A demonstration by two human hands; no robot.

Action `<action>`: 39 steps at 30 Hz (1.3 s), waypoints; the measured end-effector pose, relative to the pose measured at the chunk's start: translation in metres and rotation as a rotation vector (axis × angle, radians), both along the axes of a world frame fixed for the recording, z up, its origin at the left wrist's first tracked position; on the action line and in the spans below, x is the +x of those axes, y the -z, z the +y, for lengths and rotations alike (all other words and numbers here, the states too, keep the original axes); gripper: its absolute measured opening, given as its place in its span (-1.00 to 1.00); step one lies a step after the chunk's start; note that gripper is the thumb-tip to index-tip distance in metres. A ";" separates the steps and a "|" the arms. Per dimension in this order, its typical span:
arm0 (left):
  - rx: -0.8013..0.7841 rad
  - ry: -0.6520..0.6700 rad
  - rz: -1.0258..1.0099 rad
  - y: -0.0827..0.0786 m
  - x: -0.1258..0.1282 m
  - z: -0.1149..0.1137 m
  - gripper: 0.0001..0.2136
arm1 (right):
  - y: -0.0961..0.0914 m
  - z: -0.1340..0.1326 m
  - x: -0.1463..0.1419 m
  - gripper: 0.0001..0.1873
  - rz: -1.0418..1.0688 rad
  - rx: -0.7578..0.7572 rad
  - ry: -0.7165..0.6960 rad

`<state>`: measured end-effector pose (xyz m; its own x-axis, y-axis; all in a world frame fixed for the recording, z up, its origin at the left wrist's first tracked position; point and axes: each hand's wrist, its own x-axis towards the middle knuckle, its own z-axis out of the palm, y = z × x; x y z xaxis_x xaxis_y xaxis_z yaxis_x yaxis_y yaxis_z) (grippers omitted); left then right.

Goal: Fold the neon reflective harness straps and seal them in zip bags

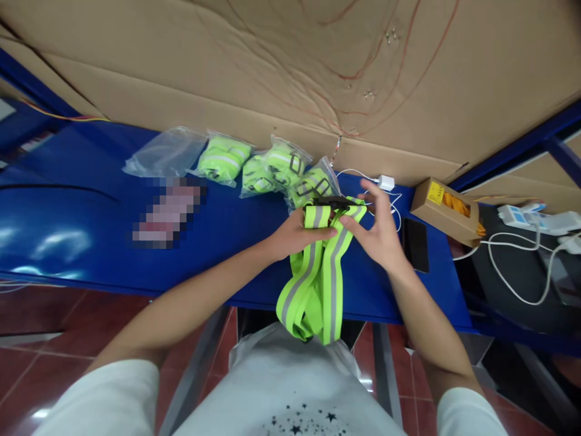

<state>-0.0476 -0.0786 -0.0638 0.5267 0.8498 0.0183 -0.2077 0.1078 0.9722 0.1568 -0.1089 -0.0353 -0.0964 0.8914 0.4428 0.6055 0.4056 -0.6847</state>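
Observation:
A neon-yellow reflective belt [334, 272] with a grey stripe hangs in folded loops over the table's front edge. My left hand [295, 233] grips its upper left part, thumb across the front. My right hand [376, 233] holds the upper right part, with the thumb on the front and a finger raised. A black buckle [333, 201] lies across the top of the loops, between my hands. Just behind are plastic bags of similar yellow belts [285, 163], partly covered by the belt and my hands.
On the blue table [245, 224] lie a clear plastic bag [166, 152], a blurred-out pinkish item [169, 215] and a black phone [416, 245]. A white charger [385, 182] with cable and an open cardboard box [442, 212] are at right. Cardboard [204, 66] rises behind.

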 end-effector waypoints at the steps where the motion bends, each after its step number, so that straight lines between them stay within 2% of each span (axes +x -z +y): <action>1: -0.024 0.035 0.013 -0.001 -0.001 -0.001 -0.54 | -0.012 0.000 0.003 -0.11 -0.049 0.029 -0.035; 2: -0.040 0.072 0.034 -0.002 -0.001 -0.002 -0.56 | -0.025 0.000 0.004 -0.12 -0.123 0.032 -0.115; 4: -0.045 0.132 0.081 -0.004 -0.003 -0.005 -0.63 | -0.049 -0.001 0.003 -0.34 -0.317 -0.046 -0.296; 6: -0.042 0.155 0.103 -0.005 -0.005 -0.007 -0.69 | -0.065 -0.002 -0.005 -0.48 -0.456 -0.110 -0.349; 8: -0.026 0.151 0.093 -0.007 -0.007 -0.007 -0.72 | -0.069 0.000 -0.015 -0.48 -0.517 -0.147 -0.360; 11: -0.002 0.126 0.069 -0.010 -0.010 -0.004 -0.75 | -0.063 0.007 -0.026 -0.54 -0.471 -0.165 -0.385; 14: -0.092 0.140 0.063 -0.014 -0.009 -0.005 -0.68 | -0.058 0.013 -0.029 -0.65 -0.405 -0.143 -0.329; 17: -0.232 0.237 0.033 -0.019 -0.002 -0.015 -0.57 | -0.063 0.010 -0.025 -0.56 -0.438 -0.139 -0.255; 20: -0.296 0.369 0.001 -0.028 0.005 -0.028 -0.69 | -0.076 0.001 -0.018 -0.43 -0.432 -0.168 -0.237; 23: -0.305 0.540 -0.043 -0.040 0.007 -0.033 -0.77 | -0.087 -0.005 -0.012 -0.42 -0.326 -0.242 -0.237; 25: -0.327 0.597 -0.062 -0.045 0.005 -0.031 -0.81 | -0.090 -0.004 -0.010 -0.42 -0.231 -0.300 -0.239; 29: -0.362 0.631 -0.048 -0.039 0.000 -0.021 -0.80 | -0.086 0.004 -0.008 -0.51 -0.112 -0.418 -0.233; 34: -0.355 0.612 -0.051 -0.024 -0.005 -0.010 -0.75 | -0.071 0.017 -0.015 -0.66 0.007 -0.461 -0.227; 37: -0.292 0.607 -0.037 -0.024 -0.011 -0.011 -0.77 | -0.055 0.027 -0.019 -0.61 0.181 -0.674 -0.337; 39: -0.254 0.583 -0.045 -0.024 -0.013 -0.012 -0.77 | -0.042 0.035 -0.020 -0.58 0.224 -0.818 -0.415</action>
